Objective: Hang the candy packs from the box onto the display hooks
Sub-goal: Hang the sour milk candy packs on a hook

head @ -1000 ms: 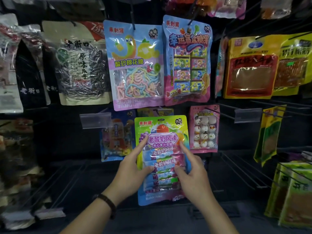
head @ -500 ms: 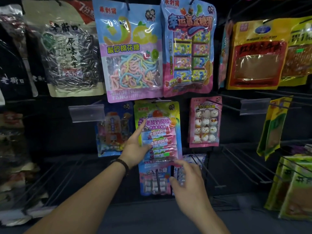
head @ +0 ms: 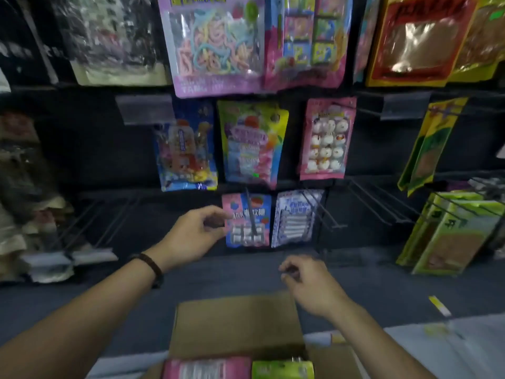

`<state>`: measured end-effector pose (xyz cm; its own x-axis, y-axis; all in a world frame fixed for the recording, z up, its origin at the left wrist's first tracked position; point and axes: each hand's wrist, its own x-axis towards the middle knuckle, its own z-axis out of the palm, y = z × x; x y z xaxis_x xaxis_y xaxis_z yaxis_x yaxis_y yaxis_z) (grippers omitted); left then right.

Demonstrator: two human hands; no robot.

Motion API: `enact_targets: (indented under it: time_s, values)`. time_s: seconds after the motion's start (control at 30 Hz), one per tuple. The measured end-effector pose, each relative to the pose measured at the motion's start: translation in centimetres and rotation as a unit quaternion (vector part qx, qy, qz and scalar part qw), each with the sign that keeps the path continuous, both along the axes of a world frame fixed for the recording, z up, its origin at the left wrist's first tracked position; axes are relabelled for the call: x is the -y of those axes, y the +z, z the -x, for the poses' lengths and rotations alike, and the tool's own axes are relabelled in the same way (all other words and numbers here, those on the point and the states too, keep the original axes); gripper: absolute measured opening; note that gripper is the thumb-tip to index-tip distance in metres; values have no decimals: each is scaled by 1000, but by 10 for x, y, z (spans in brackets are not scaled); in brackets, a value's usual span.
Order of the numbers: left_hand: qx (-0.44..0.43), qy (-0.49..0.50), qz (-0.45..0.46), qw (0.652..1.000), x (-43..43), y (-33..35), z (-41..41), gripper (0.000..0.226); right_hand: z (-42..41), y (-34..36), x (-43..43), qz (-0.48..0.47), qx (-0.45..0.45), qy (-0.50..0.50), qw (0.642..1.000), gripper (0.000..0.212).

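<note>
A green and pink candy pack (head: pixel 252 143) hangs on a display hook in the middle row, free of both hands. Below it hang a small pink pack (head: pixel 247 218) and a blue and white pack (head: pixel 296 218). My left hand (head: pixel 192 236) hovers just left of the pink pack, fingers loosely curled and holding nothing. My right hand (head: pixel 308 283) is lower, above the cardboard box (head: pixel 235 326), fingers curled and empty. Inside the box at the bottom edge lie a pink pack (head: pixel 207 367) and a green pack (head: pixel 282 369).
Bare wire hooks (head: pixel 377 203) stick out to the right of the lower packs, and more hooks (head: pixel 90 222) to the left. Green snack bags (head: pixel 451 233) hang at the right. A pink pack of white round sweets (head: pixel 326 138) and a blue pack (head: pixel 187 154) flank the green pack.
Both hands have let go of the green and pink pack, which now hangs on its hook. The hands dropped toward the box and my view tilted down, bringing the box in.
</note>
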<state>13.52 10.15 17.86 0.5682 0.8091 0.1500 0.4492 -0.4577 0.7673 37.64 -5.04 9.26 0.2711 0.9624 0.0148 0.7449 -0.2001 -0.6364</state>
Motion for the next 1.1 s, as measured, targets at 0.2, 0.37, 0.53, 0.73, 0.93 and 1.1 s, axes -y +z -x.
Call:
enact_targets:
  time_s: [0.2,0.37,0.53,0.73,0.93,1.1]
  values:
    - [-132,-75,13,988,81,-83,50,12,11,-83,29,208,69,42,975,14]
    - [-295,-190,-12,936,107,-129,53,22,8,-150,44,337,120,55,932,43]
    - [-330,-216,16,919,112,-140,38,35,10,-168,36,374,151,67,913,56]
    - [-374,-245,47,893,108,-143,32,36,8,-202,14,431,120,68,891,61]
    - [-373,-225,55,898,94,-143,33,40,-3,-241,-2,458,136,81,875,56]
    - [-367,-218,51,903,85,-142,37,39,1,-228,-8,460,204,104,858,59]
